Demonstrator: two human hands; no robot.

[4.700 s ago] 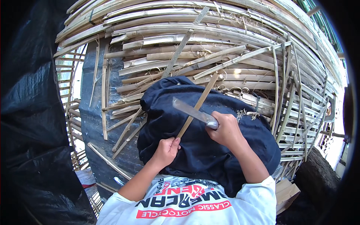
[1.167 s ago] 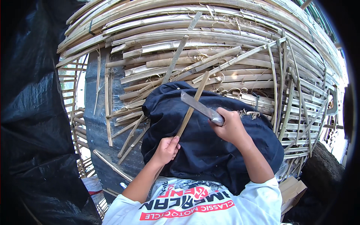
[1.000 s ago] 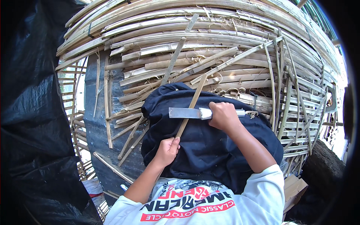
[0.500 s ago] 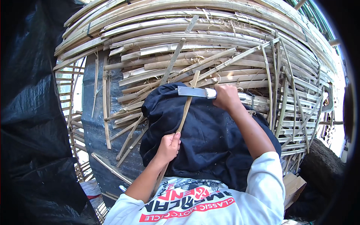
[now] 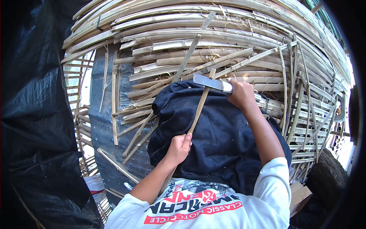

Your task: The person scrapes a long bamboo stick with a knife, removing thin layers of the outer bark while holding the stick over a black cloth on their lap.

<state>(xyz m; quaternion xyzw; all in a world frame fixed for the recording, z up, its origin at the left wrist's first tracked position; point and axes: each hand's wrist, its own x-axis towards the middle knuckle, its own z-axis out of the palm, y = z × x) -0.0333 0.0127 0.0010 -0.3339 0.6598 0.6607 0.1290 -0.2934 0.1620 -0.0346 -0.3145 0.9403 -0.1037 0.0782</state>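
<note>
plainly, the blade [image 5: 209, 82] could glance off the bamboo strip [image 5: 198, 108] toward the left hand [image 5: 178, 147] lower on that strip, if the strip twists on the dark cloth [image 5: 225, 133]. left fingers are clamped round the strip; the right hand [image 5: 241, 93] has its fingers closed on the knife handle, at the strip's upper end.

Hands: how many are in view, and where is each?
2. The left hand grips the bamboo strip low over the dark cloth; the right hand holds the knife higher up.

Stacked bamboo slats [image 5: 213, 34], black plastic sheeting [image 5: 34, 114], perhaps a wooden block [image 5: 299, 196].
</note>
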